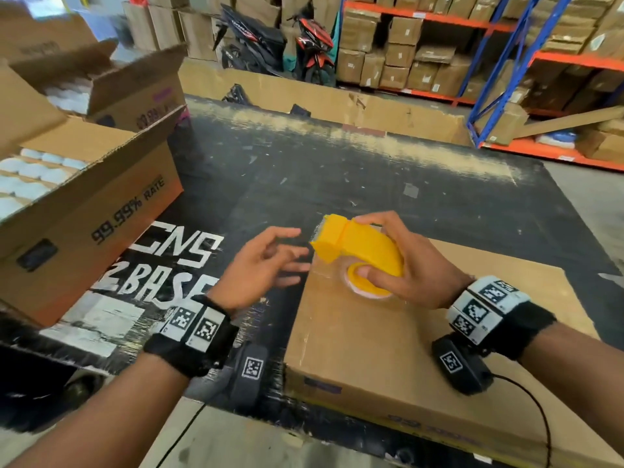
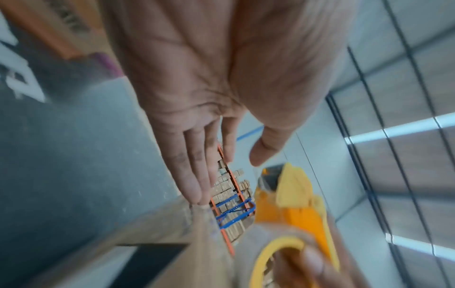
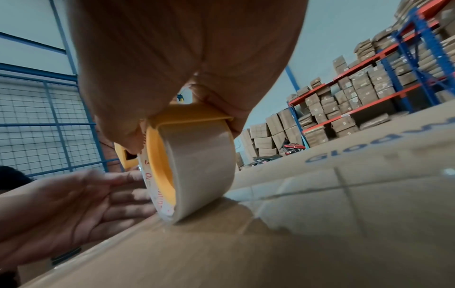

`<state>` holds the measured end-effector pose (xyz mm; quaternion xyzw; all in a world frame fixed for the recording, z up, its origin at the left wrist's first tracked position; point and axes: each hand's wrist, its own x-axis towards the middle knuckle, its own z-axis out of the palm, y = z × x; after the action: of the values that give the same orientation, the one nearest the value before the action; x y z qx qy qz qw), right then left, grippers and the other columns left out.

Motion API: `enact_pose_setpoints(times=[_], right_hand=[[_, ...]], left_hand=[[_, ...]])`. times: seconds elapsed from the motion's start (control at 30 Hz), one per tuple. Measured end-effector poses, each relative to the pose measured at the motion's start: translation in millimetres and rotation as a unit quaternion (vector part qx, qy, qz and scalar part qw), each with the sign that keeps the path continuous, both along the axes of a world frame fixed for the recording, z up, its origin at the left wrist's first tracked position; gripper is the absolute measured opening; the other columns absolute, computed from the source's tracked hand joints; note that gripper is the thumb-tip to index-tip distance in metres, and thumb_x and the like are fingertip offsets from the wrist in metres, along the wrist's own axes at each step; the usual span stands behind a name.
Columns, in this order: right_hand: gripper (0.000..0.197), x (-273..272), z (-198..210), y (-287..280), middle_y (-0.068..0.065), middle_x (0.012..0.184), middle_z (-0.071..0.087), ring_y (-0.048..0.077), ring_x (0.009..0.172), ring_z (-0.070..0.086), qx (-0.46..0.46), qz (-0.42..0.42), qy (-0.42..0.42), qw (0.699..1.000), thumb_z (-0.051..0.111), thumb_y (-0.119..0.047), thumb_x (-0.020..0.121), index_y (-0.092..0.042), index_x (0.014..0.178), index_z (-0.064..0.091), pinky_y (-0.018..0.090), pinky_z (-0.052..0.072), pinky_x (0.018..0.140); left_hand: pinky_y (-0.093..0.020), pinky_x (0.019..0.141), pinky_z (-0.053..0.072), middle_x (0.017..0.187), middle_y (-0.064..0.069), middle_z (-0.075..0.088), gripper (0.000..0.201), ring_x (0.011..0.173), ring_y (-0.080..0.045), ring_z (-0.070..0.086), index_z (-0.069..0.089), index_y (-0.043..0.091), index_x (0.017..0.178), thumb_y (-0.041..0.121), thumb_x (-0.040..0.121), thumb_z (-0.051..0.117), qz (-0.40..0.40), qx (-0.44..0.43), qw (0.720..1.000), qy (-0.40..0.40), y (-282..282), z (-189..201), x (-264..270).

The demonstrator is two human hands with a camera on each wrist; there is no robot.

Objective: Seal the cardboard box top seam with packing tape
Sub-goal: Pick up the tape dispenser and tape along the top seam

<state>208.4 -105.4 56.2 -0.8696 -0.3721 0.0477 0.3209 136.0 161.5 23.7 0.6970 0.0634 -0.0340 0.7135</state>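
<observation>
A closed cardboard box [image 1: 388, 336] lies on the black table in front of me, its top [image 3: 320, 224] showing a glossy strip of clear tape. My right hand [image 1: 398, 261] grips a yellow tape dispenser [image 1: 358, 243] with a roll of clear packing tape [image 3: 199, 169], thumb hooked in the core. The roll touches the box top near its far left corner. My left hand [image 1: 266, 261] hovers open just left of the dispenser, beside the box's left edge, fingers [image 2: 192, 175] spread and straight, holding nothing.
Two open cartons [image 1: 77, 204] filled with white items stand at the left of the black table [image 1: 371, 170]. A flat cardboard sheet lies along the far edge. Blue and orange shelving [image 1: 506, 62] with boxes and two parked motorbikes [image 1: 280, 42] stand behind.
</observation>
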Motion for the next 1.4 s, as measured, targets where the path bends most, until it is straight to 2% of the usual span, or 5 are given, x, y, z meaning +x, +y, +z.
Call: enact_pose_setpoints(times=[0.33,1.07,1.23,1.33,1.4], right_hand=[[0.072,2.1,-3.3,-3.2,-0.032,0.124,0.048,-0.001,0.102,0.059,-0.016,0.007,-0.013,1.000,0.070,-0.050,0.085,-0.035,0.145,0.033,0.019,0.045,0.075],[0.068,7.5,29.3,-39.8,-0.028,0.132,0.055,-0.012,0.114,0.053,-0.116,0.083,-0.042,0.989,0.059,-0.067,0.085,-0.041,0.146,0.046,0.000,0.038,0.088],[0.067,7.1,29.3,-38.9,-0.039,0.132,0.048,-0.015,0.113,0.052,-0.118,0.089,-0.036,0.988,0.057,-0.069,0.085,-0.044,0.146,0.044,-0.001,0.038,0.088],[0.066,7.8,29.0,-38.5,-0.039,0.132,0.048,-0.017,0.111,0.052,-0.123,0.083,-0.037,0.988,0.058,-0.068,0.085,-0.045,0.146,0.044,-0.001,0.038,0.088],[0.066,7.4,28.7,-38.4,-0.039,0.132,0.047,-0.014,0.113,0.052,-0.125,0.084,-0.037,0.988,0.058,-0.069,0.085,-0.047,0.145,0.043,0.000,0.038,0.088]], left_hand=[[-0.025,0.068,0.063,0.094,-0.014,0.067,0.040,0.067,-0.012,0.065,0.057,0.006,0.136,-0.001,0.096,0.058,0.014,-0.138,0.988,0.066,-11.7,8.1,37.3],[-0.020,0.064,0.061,0.084,-0.013,0.080,0.043,0.072,-0.016,0.078,0.060,0.001,0.126,-0.002,0.086,0.075,0.080,-0.101,0.986,0.106,18.1,-55.2,24.3],[-0.034,0.079,0.063,0.084,-0.004,0.080,0.042,0.080,-0.017,0.078,0.062,0.008,0.123,0.018,0.086,0.080,0.017,0.086,0.993,0.085,4.2,-63.9,26.5],[-0.034,0.095,0.057,0.116,0.001,0.071,0.040,0.104,-0.017,0.073,0.062,0.021,0.124,0.022,0.087,0.077,-0.020,0.335,0.942,0.003,7.6,-54.2,25.4],[-0.038,0.113,0.046,0.141,-0.004,0.059,0.045,0.130,-0.018,0.060,0.055,0.021,0.138,0.014,0.094,0.065,-0.047,0.353,0.931,-0.073,11.0,-45.0,20.4]])
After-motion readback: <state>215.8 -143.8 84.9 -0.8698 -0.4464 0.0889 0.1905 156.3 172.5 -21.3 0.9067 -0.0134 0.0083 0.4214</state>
